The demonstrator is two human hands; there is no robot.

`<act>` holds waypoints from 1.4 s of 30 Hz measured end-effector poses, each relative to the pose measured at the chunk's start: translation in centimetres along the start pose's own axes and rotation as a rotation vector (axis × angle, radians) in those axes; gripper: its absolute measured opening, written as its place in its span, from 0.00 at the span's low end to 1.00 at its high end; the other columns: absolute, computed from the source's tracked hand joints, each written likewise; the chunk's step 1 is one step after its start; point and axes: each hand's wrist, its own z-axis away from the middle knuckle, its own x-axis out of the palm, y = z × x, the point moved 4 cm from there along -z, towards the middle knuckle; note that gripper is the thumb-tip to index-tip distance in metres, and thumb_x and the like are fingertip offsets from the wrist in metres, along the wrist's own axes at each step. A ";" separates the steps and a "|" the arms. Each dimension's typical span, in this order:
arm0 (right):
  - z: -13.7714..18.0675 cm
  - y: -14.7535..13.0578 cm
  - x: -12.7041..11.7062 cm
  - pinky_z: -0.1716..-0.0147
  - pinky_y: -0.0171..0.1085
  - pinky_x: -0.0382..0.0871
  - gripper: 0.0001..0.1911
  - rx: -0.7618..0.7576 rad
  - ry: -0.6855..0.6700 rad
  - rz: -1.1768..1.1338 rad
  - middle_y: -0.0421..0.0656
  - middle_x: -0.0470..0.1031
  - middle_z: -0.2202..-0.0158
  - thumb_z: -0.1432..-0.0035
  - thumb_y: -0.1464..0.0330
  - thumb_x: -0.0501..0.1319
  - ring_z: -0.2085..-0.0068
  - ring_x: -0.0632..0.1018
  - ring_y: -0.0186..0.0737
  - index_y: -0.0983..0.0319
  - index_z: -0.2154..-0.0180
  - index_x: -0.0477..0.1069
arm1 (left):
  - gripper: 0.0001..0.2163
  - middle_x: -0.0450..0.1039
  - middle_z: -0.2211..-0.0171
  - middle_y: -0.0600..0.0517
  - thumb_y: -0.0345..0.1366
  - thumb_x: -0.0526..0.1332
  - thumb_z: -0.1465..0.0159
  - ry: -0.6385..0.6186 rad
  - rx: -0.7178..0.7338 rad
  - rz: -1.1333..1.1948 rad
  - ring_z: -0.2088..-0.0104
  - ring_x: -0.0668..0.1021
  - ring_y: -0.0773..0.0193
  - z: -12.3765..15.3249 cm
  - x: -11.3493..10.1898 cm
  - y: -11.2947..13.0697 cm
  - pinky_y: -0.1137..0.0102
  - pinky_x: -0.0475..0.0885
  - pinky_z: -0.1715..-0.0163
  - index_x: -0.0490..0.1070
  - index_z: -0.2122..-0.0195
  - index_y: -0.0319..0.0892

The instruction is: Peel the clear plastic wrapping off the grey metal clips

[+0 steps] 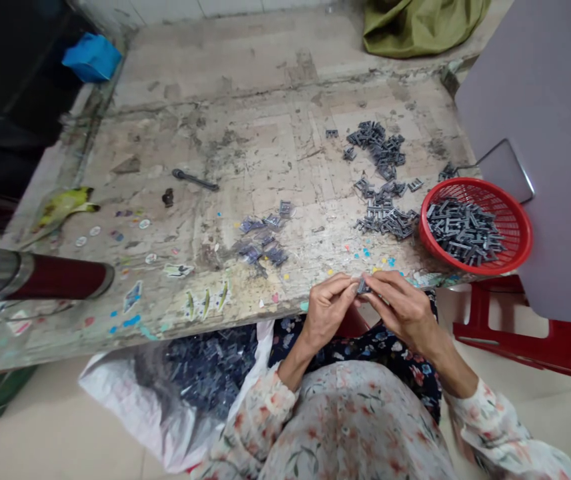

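Observation:
Both of my hands meet at the table's front edge around a small grey plastic piece [363,287]. My left hand [329,303] pinches it from the left, and my right hand [401,303] grips it from the right; the fingers cover much of it. Ahead of my right hand lie loose piles of similar grey plastic pieces [385,217]. More of them fill a red plastic basket [525,230] at the right. To the left of my hands sits a small group of clear, bluish plastic pieces [260,243].
A dark red flask [60,277] lies at the left, near a banana peel [63,210]. A dark rod-like tool [195,180] rests mid-table. Below the edge, a white sack [140,393] holds many dark pieces. A red stool [510,333] and grey panel [550,147] stand right.

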 end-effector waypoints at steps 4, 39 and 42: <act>0.3 2.0 0.5 0.51 0.44 0.75 0.22 -0.138 -0.167 0.073 0.52 0.75 0.51 0.35 0.76 0.53 0.48 0.76 0.44 0.60 0.40 0.64 | 0.11 0.74 0.72 0.50 0.43 0.62 0.38 -0.143 -0.104 0.013 0.70 0.74 0.62 -1.5 0.1 -1.6 0.69 0.69 0.65 0.80 0.67 0.41; -5.9 6.5 1.8 0.48 0.50 0.67 0.15 0.271 0.401 0.215 0.52 0.74 0.52 0.34 0.68 0.53 0.49 0.72 0.48 0.63 0.48 0.68 | 0.10 0.76 0.64 0.45 0.30 0.53 0.32 0.269 0.401 -0.661 0.63 0.78 0.60 -2.3 -3.4 -1.9 0.67 0.72 0.62 0.75 0.62 0.39; -10.7 9.1 2.2 0.43 0.61 0.59 0.23 0.425 0.341 0.397 0.61 0.65 0.41 0.34 0.65 0.52 0.40 0.64 0.57 0.68 0.40 0.61 | 0.11 0.78 0.60 0.43 0.33 0.55 0.33 0.456 0.345 -0.748 0.60 0.80 0.57 -2.7 -6.9 -1.6 0.65 0.73 0.59 0.74 0.54 0.38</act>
